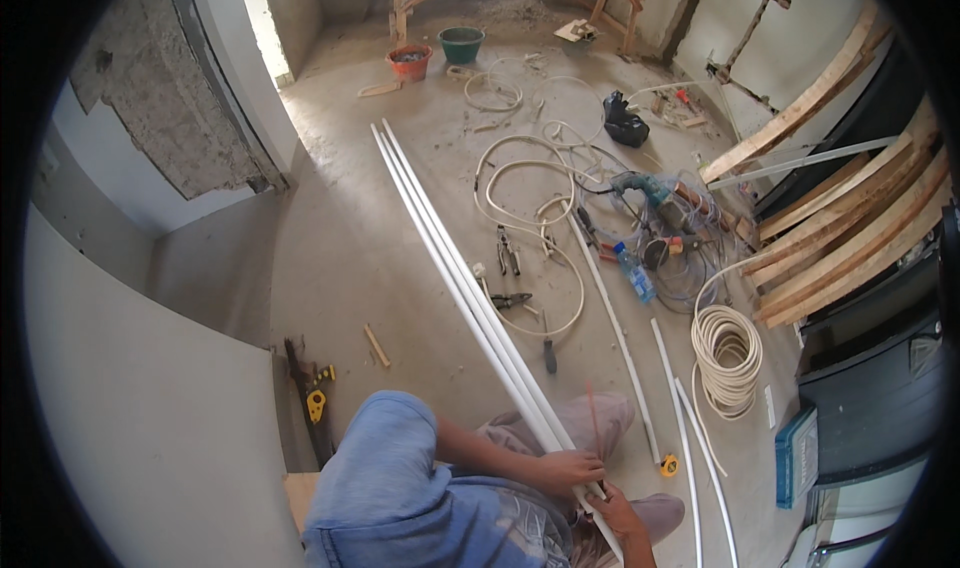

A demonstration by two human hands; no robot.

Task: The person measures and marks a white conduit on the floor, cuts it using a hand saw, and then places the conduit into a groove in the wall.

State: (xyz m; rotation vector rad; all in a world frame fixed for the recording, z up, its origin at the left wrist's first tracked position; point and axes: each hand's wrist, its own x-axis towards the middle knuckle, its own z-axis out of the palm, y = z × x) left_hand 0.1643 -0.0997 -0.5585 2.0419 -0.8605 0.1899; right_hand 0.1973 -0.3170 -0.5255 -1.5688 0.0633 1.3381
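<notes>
Long white pipes (455, 278), bundled side by side, run from the far floor across my lap. My left hand (572, 470) is closed over them near their close end. Just below it, my right hand (618, 516) is curled around a white pipe (603, 536), its fingers almost meeting the left hand's. Something small and dark shows between the hands, too small to make out. A thin reddish strand (592, 408) rises by my left hand; I cannot tell whether it is held.
Pliers (512, 299), a screwdriver (549, 356) and looped cable (580, 298) lie ahead. Rightward are a tape measure (668, 465), coiled cable (727, 360), a water bottle (634, 272), a power tool (643, 186) and timber (850, 238). A saw (305, 398) leans left; buckets (461, 46) stand far off.
</notes>
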